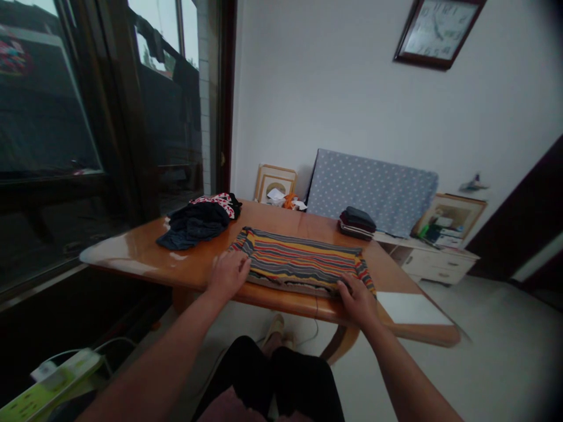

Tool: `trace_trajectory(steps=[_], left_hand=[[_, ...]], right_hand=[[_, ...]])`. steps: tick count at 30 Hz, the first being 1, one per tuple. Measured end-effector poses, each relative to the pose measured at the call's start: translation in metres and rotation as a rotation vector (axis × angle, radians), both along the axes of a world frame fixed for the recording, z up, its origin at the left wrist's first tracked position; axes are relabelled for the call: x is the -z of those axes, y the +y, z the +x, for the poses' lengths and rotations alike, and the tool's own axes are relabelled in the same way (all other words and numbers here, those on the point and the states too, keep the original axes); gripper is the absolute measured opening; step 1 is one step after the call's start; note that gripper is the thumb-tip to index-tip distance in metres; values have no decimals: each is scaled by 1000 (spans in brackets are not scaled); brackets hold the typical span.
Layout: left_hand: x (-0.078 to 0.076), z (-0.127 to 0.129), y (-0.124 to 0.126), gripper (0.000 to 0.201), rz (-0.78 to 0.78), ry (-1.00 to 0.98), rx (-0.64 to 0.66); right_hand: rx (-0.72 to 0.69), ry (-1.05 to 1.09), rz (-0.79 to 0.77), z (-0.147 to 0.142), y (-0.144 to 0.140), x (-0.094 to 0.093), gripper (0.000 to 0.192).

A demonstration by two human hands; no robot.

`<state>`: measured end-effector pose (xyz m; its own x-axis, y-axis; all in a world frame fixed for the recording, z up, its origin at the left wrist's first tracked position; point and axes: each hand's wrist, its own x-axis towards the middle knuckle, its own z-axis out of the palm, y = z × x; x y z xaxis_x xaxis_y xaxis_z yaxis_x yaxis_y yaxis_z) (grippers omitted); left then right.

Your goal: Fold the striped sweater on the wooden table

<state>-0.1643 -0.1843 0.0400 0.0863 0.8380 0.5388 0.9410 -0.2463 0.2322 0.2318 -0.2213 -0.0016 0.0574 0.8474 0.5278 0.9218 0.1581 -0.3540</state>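
A striped garment (303, 258) in yellow, red and dark grey lies spread in a wide, flat rectangle near the front edge of the wooden table. Its left and right ends look folded inward. My left hand (229, 271) rests at the left front corner of the cloth, fingers loosely bent and lying on its edge. On the right front corner lies my right hand (358, 299), fingers apart and touching the fabric. Neither hand lifts the garment off the tabletop.
A rumpled pile of dark clothes (197, 220) sits at the table's left. Folded dark clothes (357, 223) are stacked at the back right. A white sheet (413, 308) lies at the right edge. Behind stand a dotted grey-blue cloth-covered panel (369, 184) and a low white cabinet (433, 264).
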Motion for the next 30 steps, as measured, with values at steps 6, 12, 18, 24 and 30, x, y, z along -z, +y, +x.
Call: trace_trajectory(steps=[6,12,18,24,30], left_hand=[[12,39,-28,27,-36,92,333],[23,34,-35,24,-45,110,297],[31,27,-32,29,23,73,294],[37,30,-32,29,69,52,285],[35,35,-35,20,96,14,264]], right_hand=[[-256,6,36,-60,-33,-9,30],[-348,-48,-20,-103,-47,-13,22],[-321,-86,-43,-119,-39,-10,26],[-254,-161,-137,-136,-35,-15,31],[-198,-186,-206,-145,-27,-23,31]])
